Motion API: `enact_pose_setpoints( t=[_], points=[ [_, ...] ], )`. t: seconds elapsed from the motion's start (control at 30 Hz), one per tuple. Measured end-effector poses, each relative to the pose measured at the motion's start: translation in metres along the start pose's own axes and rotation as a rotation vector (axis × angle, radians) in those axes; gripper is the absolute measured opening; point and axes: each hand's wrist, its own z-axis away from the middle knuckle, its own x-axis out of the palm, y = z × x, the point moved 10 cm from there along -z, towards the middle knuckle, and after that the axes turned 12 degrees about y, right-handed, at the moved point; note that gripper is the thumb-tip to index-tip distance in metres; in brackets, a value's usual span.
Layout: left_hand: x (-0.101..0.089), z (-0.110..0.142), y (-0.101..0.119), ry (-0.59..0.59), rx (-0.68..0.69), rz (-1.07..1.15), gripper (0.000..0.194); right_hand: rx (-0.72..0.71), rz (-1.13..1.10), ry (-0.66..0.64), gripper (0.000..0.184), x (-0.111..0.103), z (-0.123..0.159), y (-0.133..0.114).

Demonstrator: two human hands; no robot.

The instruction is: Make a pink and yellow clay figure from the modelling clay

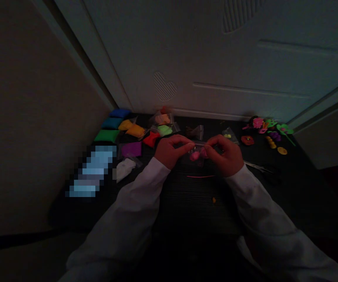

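Note:
Between my two hands hangs a small clear zip bag (199, 145) with lumps of pink clay (194, 156) inside. My left hand (173, 149) pinches the bag's top edge from the left, thumb against fingers. At the other end of that edge, my right hand (225, 153) pinches it the same way. Below the bag, a thin pink strip (200, 176) lies on the dark table. Nearer to me is a tiny orange piece (214, 200). Scissors (258, 167) rest just right of my right wrist.
Several colored clay packets, such as a purple one (131, 149), a white one (125, 169) and a green one (107, 136), lie left and behind. A blurred bright screen (94, 170) is at left. Clay flowers (257, 123) sit at back right. A pale panel (210, 94) rises behind the table.

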Motion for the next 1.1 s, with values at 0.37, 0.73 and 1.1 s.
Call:
enact_pose_setpoints(
  t=[0.37, 0.73, 1.1],
  points=[
    [-0.009, -0.004, -0.001, 0.052, 0.000, -0.051, 0.019, 0.127, -0.125, 0.002, 0.005, 0.000, 0.000, 0.009],
    [-0.013, -0.011, -0.038, -0.070, -0.006, -0.460, 0.026, 0.589, -0.247, 0.445, 0.017, -0.062, -0.020, 0.128],
    [-0.001, -0.007, -0.048, -0.147, -0.070, -0.369, 0.009, 0.692, -0.226, 0.327, 0.029, -0.046, -0.016, 0.158]
  ],
)
